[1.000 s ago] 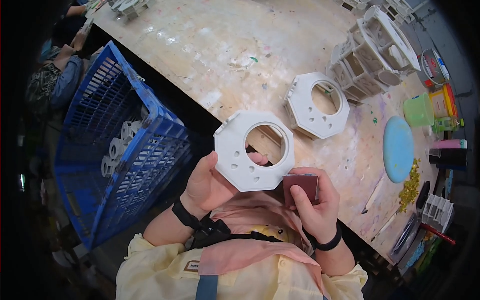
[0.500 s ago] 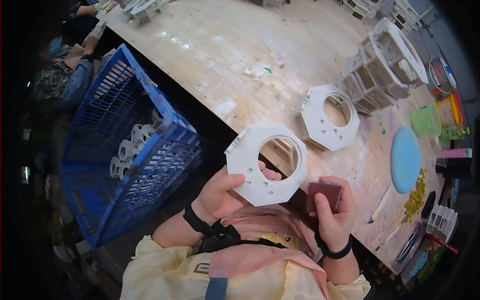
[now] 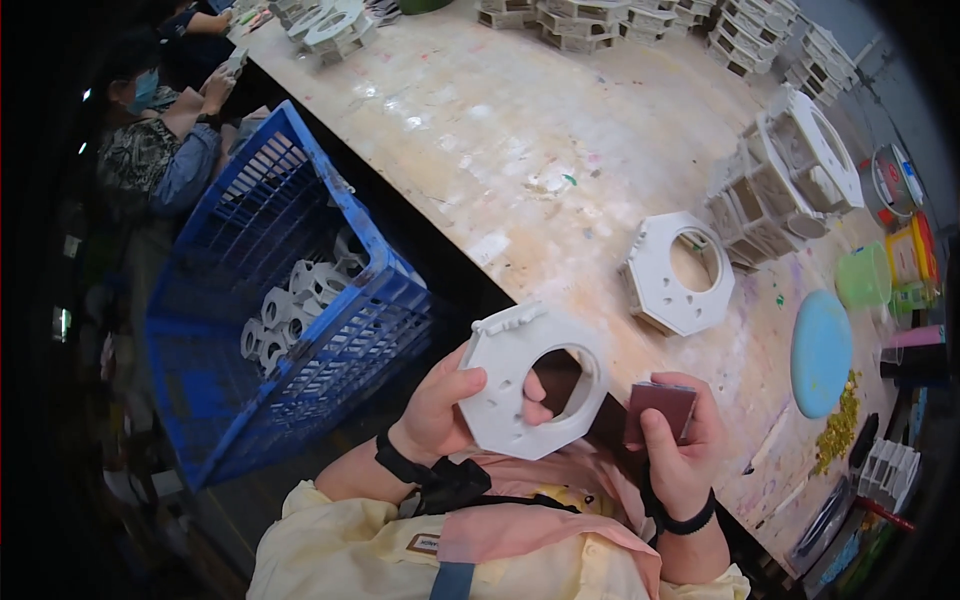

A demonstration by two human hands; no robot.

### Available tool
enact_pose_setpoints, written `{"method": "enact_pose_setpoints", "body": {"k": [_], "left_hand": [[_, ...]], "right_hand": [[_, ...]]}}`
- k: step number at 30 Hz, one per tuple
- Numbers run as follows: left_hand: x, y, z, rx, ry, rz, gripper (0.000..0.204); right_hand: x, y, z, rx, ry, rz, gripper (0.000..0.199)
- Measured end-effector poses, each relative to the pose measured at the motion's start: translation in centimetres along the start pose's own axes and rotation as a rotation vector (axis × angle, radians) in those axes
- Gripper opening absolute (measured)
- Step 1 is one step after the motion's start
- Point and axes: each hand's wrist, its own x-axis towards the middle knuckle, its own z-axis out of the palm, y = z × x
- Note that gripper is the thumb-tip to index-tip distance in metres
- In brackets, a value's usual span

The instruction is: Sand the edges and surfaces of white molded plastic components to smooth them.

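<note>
A whitish octagonal frame (image 3: 497, 405) with a large round opening and several small holes is tilted up above my lap. My left hand (image 3: 437, 405) grips its left side, thumb on the face and fingertips showing through the opening. In my right hand (image 3: 680, 445) is a small folded square of reddish-brown sandpaper (image 3: 660, 412), pinched under the thumb and apart from the frame. A similar octagonal piece (image 3: 655, 275) rests on the table beyond. Behind that one stands a stack of the same octagonal pieces (image 3: 765, 190).
The blue plastic crate (image 3: 350, 345) at left holds several small white parts (image 3: 290, 310). At right on the table (image 3: 450, 150) are a light blue disc (image 3: 820, 355), a green cup (image 3: 863, 275) and golden bits (image 3: 838, 430). More stacks (image 3: 580, 22) line the far edge. A co-worker (image 3: 165, 150) sits at far left.
The view has shifted, bringing more of the far stacks into sight. My left hand has tilted the frame and it sits lower in the picture. My right hand still holds the sandpaper.
</note>
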Motion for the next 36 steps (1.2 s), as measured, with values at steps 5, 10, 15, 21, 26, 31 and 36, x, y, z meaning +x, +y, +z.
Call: {"method": "enact_pose_setpoints", "body": {"k": [5,10,15,21,26,31,36], "left_hand": [[-0.4,0.3,0.3,0.057,-0.16,-0.07,0.065],[-0.5,-0.3,0.7,0.164,-0.172,-0.125,0.065],[-0.2,-0.7,1.1,0.206,-0.2,-0.203,0.063],[-0.2,-0.9,1.8,0.222,-0.219,-0.249,0.06],[-0.2,-0.9,1.9,0.166,-0.208,-0.327,0.061],[0.1,-0.8,1.8,0.158,-0.213,-0.334,0.063],[0.2,-0.7,1.7,0.131,-0.217,-0.308,0.062]], "right_hand": [[0.2,0.2,0.3,-0.016,-0.02,-0.071,0.026],[0.2,0.1,0.8,0.029,-0.045,-0.116,0.025],[0.5,0.1,1.1,0.021,-0.059,-0.287,0.026],[0.4,0.2,1.1,-0.1,-0.078,-0.345,0.024],[0.1,0.2,1.0,-0.24,-0.018,-0.267,0.02],[0.1,0.1,0.9,-0.233,0.003,-0.255,0.021],[0.2,0.1,1.2,-0.107,0.025,-0.262,0.021]]}}
